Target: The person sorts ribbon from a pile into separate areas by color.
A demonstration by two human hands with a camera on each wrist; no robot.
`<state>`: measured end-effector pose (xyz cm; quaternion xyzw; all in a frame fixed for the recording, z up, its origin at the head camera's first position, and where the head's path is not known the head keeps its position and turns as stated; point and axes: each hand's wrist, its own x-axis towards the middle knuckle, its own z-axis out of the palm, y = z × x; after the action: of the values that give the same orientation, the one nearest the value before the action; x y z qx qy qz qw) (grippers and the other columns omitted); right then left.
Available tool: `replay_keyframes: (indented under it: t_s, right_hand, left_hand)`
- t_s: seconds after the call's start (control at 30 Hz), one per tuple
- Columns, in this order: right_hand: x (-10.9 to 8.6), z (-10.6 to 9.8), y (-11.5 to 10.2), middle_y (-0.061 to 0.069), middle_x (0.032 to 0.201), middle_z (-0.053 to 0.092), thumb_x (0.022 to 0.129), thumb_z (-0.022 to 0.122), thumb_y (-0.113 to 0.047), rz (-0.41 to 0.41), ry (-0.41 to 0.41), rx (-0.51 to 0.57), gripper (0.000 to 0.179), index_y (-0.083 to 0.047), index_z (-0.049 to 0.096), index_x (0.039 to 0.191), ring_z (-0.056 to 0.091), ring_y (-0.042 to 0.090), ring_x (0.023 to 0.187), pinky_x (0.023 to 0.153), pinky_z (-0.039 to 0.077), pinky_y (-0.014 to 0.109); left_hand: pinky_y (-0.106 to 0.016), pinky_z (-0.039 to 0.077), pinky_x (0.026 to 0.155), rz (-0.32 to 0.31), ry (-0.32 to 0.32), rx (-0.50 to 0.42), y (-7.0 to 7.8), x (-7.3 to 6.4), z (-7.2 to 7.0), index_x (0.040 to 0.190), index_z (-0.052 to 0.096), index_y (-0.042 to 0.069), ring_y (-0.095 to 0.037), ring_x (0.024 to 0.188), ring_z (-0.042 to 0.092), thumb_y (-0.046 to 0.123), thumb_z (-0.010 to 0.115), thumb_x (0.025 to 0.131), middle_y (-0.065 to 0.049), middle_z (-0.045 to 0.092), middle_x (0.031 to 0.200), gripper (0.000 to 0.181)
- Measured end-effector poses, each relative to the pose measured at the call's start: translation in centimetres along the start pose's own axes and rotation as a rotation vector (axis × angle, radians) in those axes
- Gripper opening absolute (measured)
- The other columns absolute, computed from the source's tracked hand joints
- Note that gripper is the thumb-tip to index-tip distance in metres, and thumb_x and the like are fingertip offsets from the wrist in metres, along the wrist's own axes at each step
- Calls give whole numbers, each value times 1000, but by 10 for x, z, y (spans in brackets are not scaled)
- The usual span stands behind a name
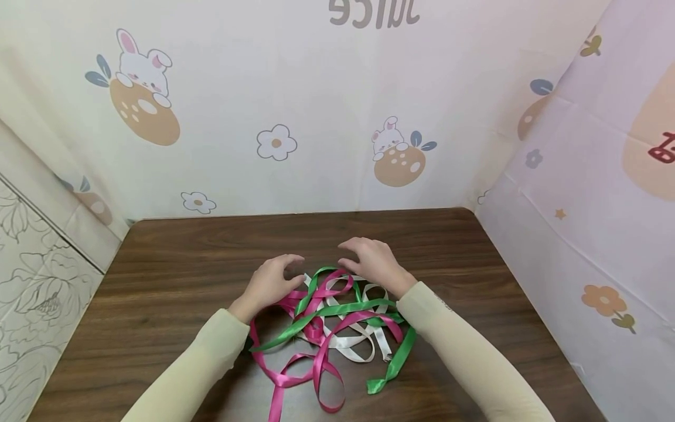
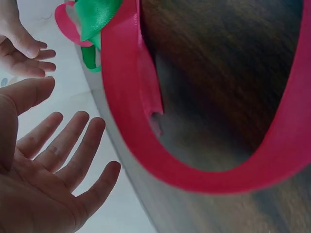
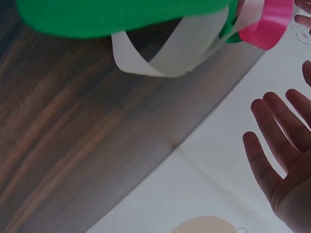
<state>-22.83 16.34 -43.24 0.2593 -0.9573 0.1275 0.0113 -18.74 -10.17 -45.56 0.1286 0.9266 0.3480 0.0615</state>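
Note:
A loose tangle of satin ribbons lies on the wooden table, with a pink ribbon [image 1: 282, 380], a green ribbon [image 1: 337, 309] and a white ribbon [image 1: 364, 358] looped over one another. My left hand [image 1: 270, 282] hovers at the tangle's far left edge, fingers spread and slightly bent, holding nothing. Across from it, my right hand [image 1: 375, 262] is over the far right edge, its fingers relaxed and pointing toward the left hand. In the left wrist view a big loop of pink ribbon [image 2: 119, 77] fills the foreground. Green ribbon [image 3: 121, 17] and white ribbon [image 3: 170, 60] show in the right wrist view.
The dark wooden table [image 1: 174, 264] has its back edge against a pale curtain [image 1: 316, 88] printed with rabbits and flowers. Another printed curtain [image 1: 580, 205] hangs along the right side. At the left is a panel [image 1: 37, 293] with line-drawn flowers.

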Motion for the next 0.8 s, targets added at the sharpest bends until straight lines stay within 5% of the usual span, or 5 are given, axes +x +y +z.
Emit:
replay_keyframes:
  t_s: [0.23,0.8]
  right_hand:
    - [3,9,-4,5,129,73,97,73,-34,41,-79,23,39,-13,71,130,70,25,120,99,57,46]
    - [10,32,-5,2,118,76,97,73,-34,76,-121,39,29,-18,74,121,71,22,109,96,57,47]
  left_hand:
    - [-47,58,86,-1,-11,6,-4,9,12,135,66,13,-25,101,67,27,75,94,-12,72,123,44]
    - [-41,61,90,30,-34,-58,-5,21,30,125,73,8,-21,98,72,19,79,91,-9,74,119,36]
